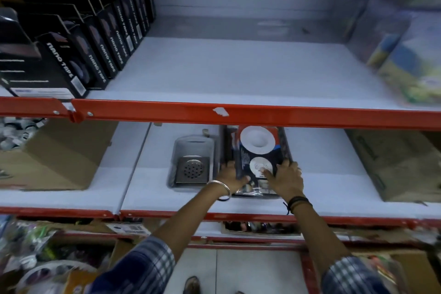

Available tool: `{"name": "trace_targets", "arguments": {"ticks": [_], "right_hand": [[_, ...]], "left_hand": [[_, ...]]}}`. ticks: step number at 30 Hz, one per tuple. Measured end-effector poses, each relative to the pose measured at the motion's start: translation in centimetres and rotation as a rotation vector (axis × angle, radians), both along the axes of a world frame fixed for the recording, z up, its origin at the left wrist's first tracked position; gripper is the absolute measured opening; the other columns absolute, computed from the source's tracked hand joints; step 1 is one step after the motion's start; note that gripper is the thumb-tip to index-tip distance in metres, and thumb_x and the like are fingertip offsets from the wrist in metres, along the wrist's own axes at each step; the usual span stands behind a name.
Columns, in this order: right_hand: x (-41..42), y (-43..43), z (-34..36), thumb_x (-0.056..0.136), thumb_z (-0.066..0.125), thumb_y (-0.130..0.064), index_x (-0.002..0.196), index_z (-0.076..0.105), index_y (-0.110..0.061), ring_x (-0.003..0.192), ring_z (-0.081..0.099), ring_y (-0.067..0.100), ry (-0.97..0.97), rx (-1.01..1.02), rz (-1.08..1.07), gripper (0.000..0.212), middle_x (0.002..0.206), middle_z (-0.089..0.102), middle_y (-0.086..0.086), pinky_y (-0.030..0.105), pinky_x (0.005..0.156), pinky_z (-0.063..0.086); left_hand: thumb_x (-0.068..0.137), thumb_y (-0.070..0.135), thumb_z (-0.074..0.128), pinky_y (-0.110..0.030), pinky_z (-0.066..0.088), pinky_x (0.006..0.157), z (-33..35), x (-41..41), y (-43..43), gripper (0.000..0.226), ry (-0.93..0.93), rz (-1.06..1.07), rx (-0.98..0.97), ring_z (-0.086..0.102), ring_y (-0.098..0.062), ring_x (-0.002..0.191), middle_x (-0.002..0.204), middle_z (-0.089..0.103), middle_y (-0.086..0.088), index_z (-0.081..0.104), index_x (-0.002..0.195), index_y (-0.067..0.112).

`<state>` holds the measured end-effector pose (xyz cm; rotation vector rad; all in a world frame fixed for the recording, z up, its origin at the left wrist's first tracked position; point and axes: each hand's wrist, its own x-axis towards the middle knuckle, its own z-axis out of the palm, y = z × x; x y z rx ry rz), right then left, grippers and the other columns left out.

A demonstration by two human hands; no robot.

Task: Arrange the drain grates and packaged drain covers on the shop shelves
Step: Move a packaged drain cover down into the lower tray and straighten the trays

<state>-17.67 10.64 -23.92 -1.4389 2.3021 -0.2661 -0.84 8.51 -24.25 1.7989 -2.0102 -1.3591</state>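
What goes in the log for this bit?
left hand + right hand | gripping dark packaged drain cover | white middle shelf | beside square steel drain grate

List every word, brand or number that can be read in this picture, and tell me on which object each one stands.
"nano tape": white letters on the side of each black box in the row on the upper shelf, left.
White labels on those boxes: print too small to read.
Dark package held by both hands: its text is blurred, unreadable.
Label under the lower shelf: too blurred to read.
Cardboard box at right: its print is unreadable.
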Motion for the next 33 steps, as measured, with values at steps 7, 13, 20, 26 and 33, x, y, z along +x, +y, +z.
{"name": "trace_targets", "arguments": {"ticks": [7, 13, 20, 26, 33], "right_hand": [[-0.9, -2.6, -0.9, 0.085, 0.057, -0.053, 0.137, 0.033, 0.001, 0.127, 0.043, 0.04, -0.082, 0.028, 0.088, 0.079, 0.139, 0.041, 0.026, 0.047, 0.103, 0.042], [-0.8, -1.1, -1.9, 0.087, 0.058, -0.044, 0.137, 0.03, 0.005, 0.128, 0.044, 0.035, 0.065, 0.111, 0.126, 0.075, 0.14, 0.037, 0.023, 0.039, 0.106, 0.039], [-0.2, 2.6, -1.8, 0.095, 0.049, -0.036, 0.124, 0.052, -0.008, 0.113, 0.055, 0.032, -0.169, -0.085, 0.469, 0.041, 0.126, 0.053, 0.015, 0.039, 0.092, 0.047], [0.9, 5.5, -1.2, 0.097, 0.039, -0.044, 0.126, 0.058, -0.02, 0.117, 0.055, 0.028, -0.126, 0.141, 0.664, 0.042, 0.129, 0.057, 0.007, 0.036, 0.095, 0.042], [1.6, 8.6, -0.3, 0.097, 0.043, -0.04, 0.128, 0.058, -0.017, 0.117, 0.055, 0.027, -0.138, 0.213, 0.621, 0.041, 0.132, 0.058, 0.01, 0.038, 0.101, 0.044]], "left_hand": [[0.076, 0.021, 0.066, -0.04, 0.039, 0.107, -1.3, -2.8, -0.7, 0.082, -0.09, 0.243, -0.014, 0.033, -0.038, 0.134, 0.15, 0.024, -0.02, 0.023, 0.145, 0.004], [0.084, 0.016, 0.06, -0.035, 0.034, 0.11, -2.0, -3.0, 0.6, 0.073, -0.128, 0.14, -0.037, 0.033, -0.037, 0.134, 0.148, 0.023, -0.024, 0.021, 0.145, 0.004], [0.088, 0.026, 0.047, -0.044, 0.033, 0.107, -0.5, 3.9, 2.2, 0.052, -0.552, 0.092, -0.461, 0.04, -0.032, 0.128, 0.14, 0.042, -0.015, 0.039, 0.135, 0.006], [0.091, 0.037, 0.035, -0.046, 0.024, 0.114, -1.7, 8.4, 4.7, 0.053, -0.727, -0.142, -0.186, 0.039, -0.029, 0.133, 0.144, 0.044, -0.013, 0.039, 0.138, 0.012], [0.087, 0.007, 0.041, -0.044, 0.042, 0.101, -1.4, 9.8, 8.1, 0.03, -0.663, -0.217, -0.292, 0.058, -0.031, 0.112, 0.116, 0.066, -0.014, 0.057, 0.112, 0.01]]}}
